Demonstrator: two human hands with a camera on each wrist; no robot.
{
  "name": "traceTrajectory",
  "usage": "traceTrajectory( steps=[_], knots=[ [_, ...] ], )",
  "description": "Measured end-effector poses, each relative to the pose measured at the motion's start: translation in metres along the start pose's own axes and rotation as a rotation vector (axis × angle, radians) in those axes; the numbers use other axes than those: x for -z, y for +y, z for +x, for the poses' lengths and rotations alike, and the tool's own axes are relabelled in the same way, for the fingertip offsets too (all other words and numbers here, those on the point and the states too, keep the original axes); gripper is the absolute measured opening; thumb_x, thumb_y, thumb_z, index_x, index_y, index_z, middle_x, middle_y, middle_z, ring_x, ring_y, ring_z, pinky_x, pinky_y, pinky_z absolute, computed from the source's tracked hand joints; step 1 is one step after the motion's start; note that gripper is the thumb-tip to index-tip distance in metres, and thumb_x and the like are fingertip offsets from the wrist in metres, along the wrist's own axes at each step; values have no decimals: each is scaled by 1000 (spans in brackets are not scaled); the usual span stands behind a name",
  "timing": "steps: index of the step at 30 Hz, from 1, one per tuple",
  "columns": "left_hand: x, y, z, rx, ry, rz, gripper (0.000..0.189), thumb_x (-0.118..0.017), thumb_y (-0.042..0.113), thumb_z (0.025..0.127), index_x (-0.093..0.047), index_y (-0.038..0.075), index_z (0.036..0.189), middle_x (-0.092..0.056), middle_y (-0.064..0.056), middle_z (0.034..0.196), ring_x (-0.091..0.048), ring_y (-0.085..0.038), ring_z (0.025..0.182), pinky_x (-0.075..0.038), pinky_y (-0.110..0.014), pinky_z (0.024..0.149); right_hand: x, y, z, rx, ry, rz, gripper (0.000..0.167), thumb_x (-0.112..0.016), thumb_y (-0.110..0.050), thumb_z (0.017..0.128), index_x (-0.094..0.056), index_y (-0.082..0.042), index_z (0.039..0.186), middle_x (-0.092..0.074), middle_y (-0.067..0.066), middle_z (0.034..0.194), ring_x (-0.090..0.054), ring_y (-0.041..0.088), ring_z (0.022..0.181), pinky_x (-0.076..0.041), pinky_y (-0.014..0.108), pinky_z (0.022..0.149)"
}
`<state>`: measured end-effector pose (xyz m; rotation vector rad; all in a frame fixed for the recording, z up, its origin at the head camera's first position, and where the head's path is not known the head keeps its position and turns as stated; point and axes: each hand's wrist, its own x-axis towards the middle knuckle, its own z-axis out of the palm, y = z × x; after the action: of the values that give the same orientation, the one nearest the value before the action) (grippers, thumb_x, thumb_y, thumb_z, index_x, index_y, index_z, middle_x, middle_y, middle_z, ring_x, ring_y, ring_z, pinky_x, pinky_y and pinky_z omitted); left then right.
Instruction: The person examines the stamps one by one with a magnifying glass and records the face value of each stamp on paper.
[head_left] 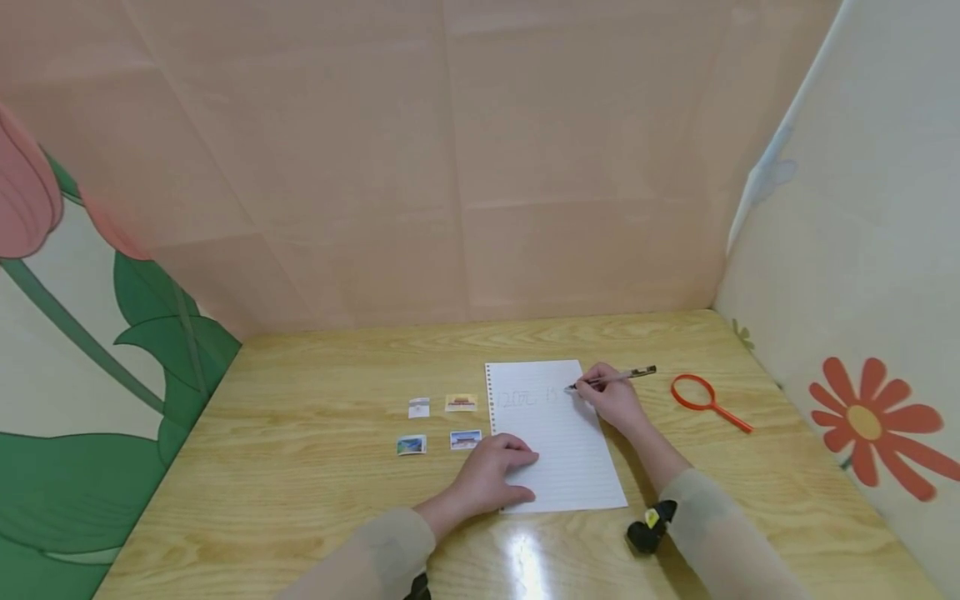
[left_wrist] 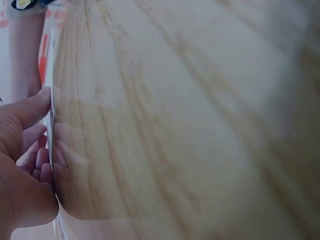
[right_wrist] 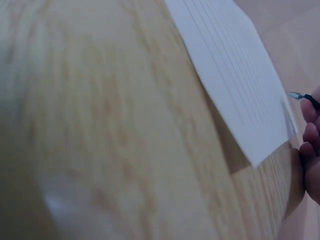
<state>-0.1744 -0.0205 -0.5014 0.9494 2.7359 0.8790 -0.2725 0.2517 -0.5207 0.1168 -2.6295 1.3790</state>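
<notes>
Pinching a pen [head_left: 636, 372], right hand [head_left: 617, 403] at the lined sheet's [head_left: 561, 467] 2 o'clock, nib [head_left: 571, 387] by faint handwriting [head_left: 517, 399]. Left hand [head_left: 491, 475] rests over the sheet's 8 o'clock edge, fingers relaxed, grasping nothing I can see. Sheet lies on the wooden table [head_left: 315, 408]; 4 small printed cards [head_left: 461, 402] at its 9 o'clock, red magnifying glass [head_left: 716, 407] at 3 o'clock.

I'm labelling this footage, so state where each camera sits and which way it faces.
Head: worn there, facing forward and down at table and paper; left hand and right hand show.
Left wrist: worn there, facing along the table; left hand, right forearm show.
Right wrist: worn there, facing table and paper; right hand shows.
Head and right wrist both show the pen.
</notes>
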Motion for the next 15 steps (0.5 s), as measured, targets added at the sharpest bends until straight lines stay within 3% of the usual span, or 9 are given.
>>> traceTrajectory(
  steps=[7, 15],
  knots=[
    [0, -1, 1, -6, 4, 15, 53, -85, 31, 78, -69, 15, 126, -61, 6, 120, -52, -12, 113, -39, -29, 102, -4, -1, 1, 41, 18, -26, 6, -70, -9, 88, -66, -5, 89, -61, 3, 78, -52, 14, 66, -43, 23, 56],
    [0, -2, 1, -7, 2, 9, 53, -85, 30, 78, -69, 15, 126, -61, 6, 120, -52, -11, 113, -39, -29, 102, -3, -1, -1, 85, -26, -31, 4, -70, -8, 86, -68, -6, 88, -62, 2, 81, -53, 13, 67, -44, 23, 58]
  ],
)
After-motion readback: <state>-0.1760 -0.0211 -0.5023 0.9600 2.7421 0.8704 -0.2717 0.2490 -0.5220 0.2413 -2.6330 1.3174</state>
